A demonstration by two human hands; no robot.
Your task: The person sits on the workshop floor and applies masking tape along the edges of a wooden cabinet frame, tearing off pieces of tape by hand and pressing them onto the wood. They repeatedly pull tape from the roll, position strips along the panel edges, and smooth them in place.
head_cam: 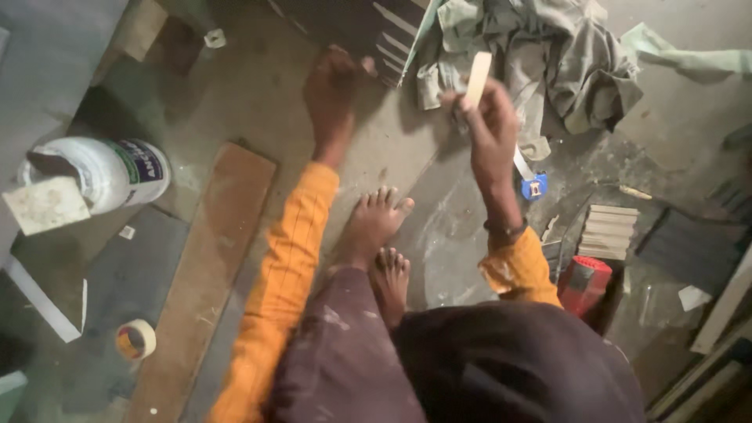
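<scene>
My right hand (487, 129) is raised over the floor and grips a short pale wooden strip (477, 77) that stands upright between the fingers. My left hand (330, 92) reaches forward and down toward a dark slatted panel (376, 35) at the top, its fingers curled near the panel's edge; whether it holds anything is unclear. Both arms wear orange sleeves. My bare feet (376, 235) rest on the dusty floor between the arms. A blue tape measure (534, 186) with its white tape pulled out lies just below my right hand.
A white bucket (102, 174) lies on its side at left beside a pale block (45, 205). A long wooden plank (207, 274) and a roll of tape (135, 339) lie at lower left. Crumpled cloth (548, 55) is heaped at top right; stacked wooden strips (607, 231) and a red container (583, 283) sit at right.
</scene>
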